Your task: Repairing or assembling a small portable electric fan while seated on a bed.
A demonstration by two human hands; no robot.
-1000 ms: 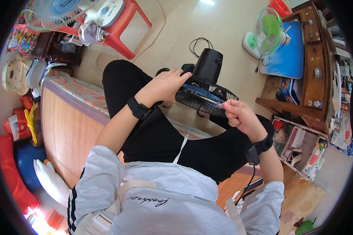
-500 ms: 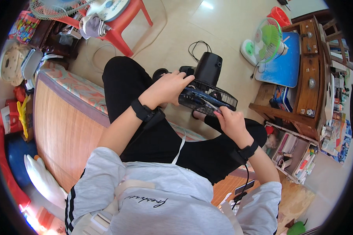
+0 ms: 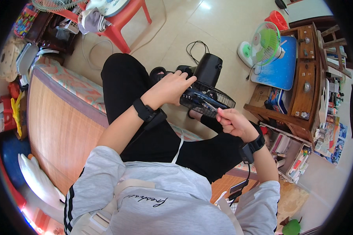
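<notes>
A black electric fan [image 3: 208,70] stands between my knees, its round wire cage [image 3: 226,101] turned toward me and its motor housing behind. My left hand [image 3: 170,89] is closed on the left rim of the cage, the thumb side partly hidden. A thin, light-coloured stick-like tool [image 3: 211,106] is pinched in my right hand [image 3: 236,123], beside the cage's right side. Its tip reaches the front of the cage; its exact kind is too small to tell. Inside the cage the blades are dark and only partly visible.
A green-and-white fan [image 3: 265,44] and a blue board [image 3: 276,72] are by the wooden desk [image 3: 306,74] on the right. At the upper left is a red plastic stool [image 3: 123,25] with a cloth on it. A black cord [image 3: 198,45] lies on the tiles. I sit on a mat-covered bed [image 3: 62,117].
My right hand has turned and shifted slightly right and down, its fingers more curled round the tool. My left hand stays on the cage rim. The view has shifted a little.
</notes>
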